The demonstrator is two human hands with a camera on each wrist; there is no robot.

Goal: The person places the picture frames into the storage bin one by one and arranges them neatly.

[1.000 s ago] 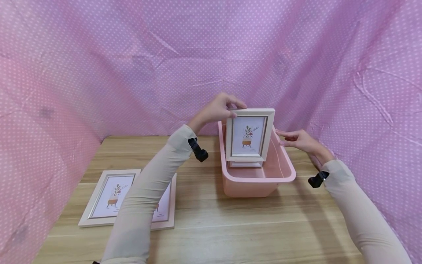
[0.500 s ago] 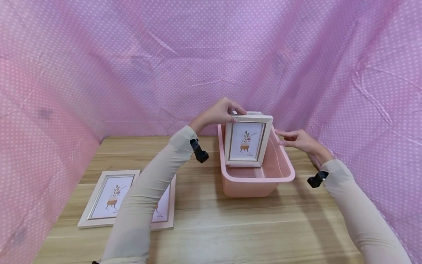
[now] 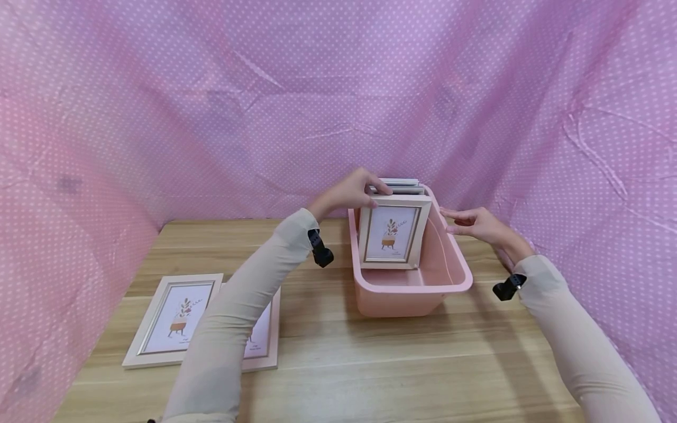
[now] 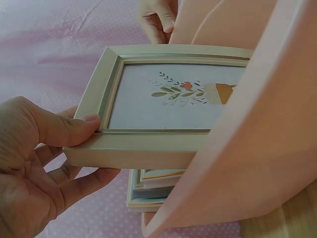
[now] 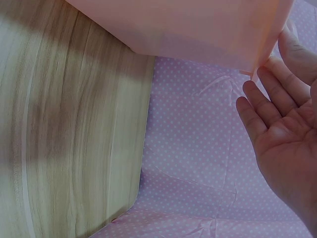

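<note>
Left hand (image 3: 355,189): pinch grip, left thumb (image 4: 74,129) along one side, left fingers (image 4: 94,182) opposed and splayed on the other. Left wrist (image 3: 317,207) just behind the grip, knuckles uppermost. Left arm (image 3: 230,311) long, slanting back down from it, sleeved. Right hand (image 3: 480,226) right of the grip, a little lower; right fingers (image 5: 263,106) near straight, slightly parted, right thumb (image 5: 299,57) apart from them. Right arm (image 3: 576,329) sleeved, angling away outward, below grip level.
</note>
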